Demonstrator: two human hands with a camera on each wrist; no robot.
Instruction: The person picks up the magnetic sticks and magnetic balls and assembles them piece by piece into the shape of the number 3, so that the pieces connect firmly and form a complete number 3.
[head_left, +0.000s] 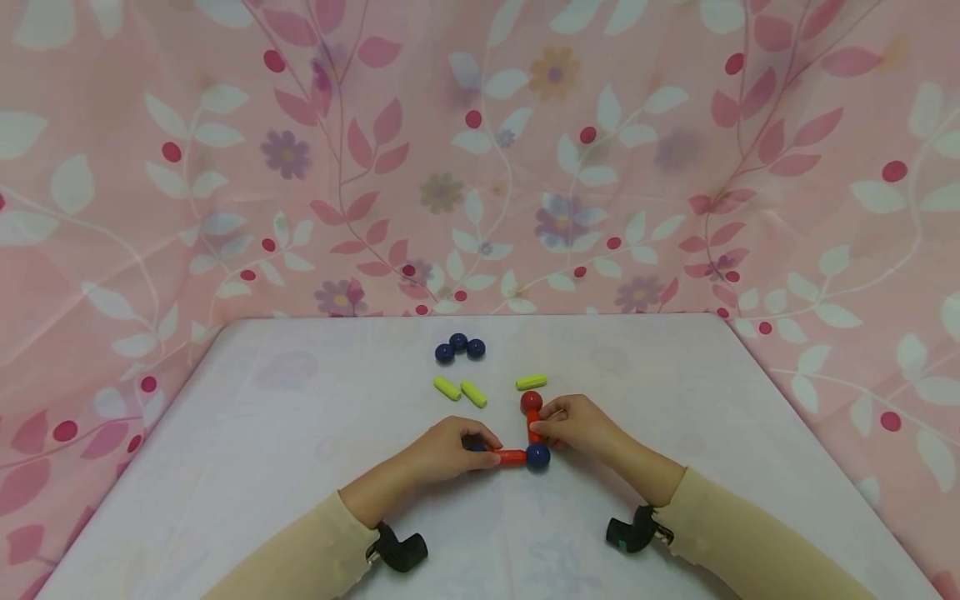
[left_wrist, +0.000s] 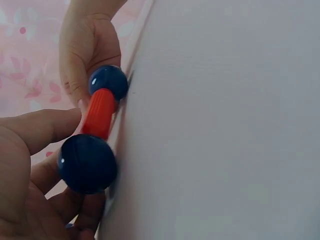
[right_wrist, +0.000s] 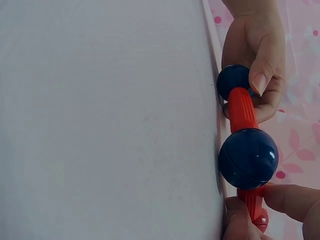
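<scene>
L hand (head_left: 450, 450) grips one end of an L-shaped build, thumb & fingers curled round left-end blue ball (left_wrist: 87, 164) and nearby part of lower red rod (head_left: 512, 457). That rod runs sideways to corner blue ball (head_left: 537, 456). From there upper red rod (head_left: 534, 427) points away from the person, topped w/ red ball (head_left: 531, 402). R hand (head_left: 576, 421) pinches the upper rod btwn thumb & fingers, just above the corner ball. Whole build sits betw. both hands, approx. mid-table, on the person's side of the loose pcs.

Loose pcs: 3 yellow-green rods, i.e. left one (head_left: 447, 387) & middle one (head_left: 473, 393) slanting close tog., right one (head_left: 531, 382) lying roughly sideways just beyond the red ball. Farther back, 3 navy balls (head_left: 458, 342) bunched tog.

White-clothed table (head_left: 300, 442); pink floral curtain (head_left: 480, 167) behind. Beige sleeves (head_left: 300, 546) on both arms, black wrist cam (head_left: 401, 550) at L cuff, another (head_left: 632, 531) at R.
</scene>
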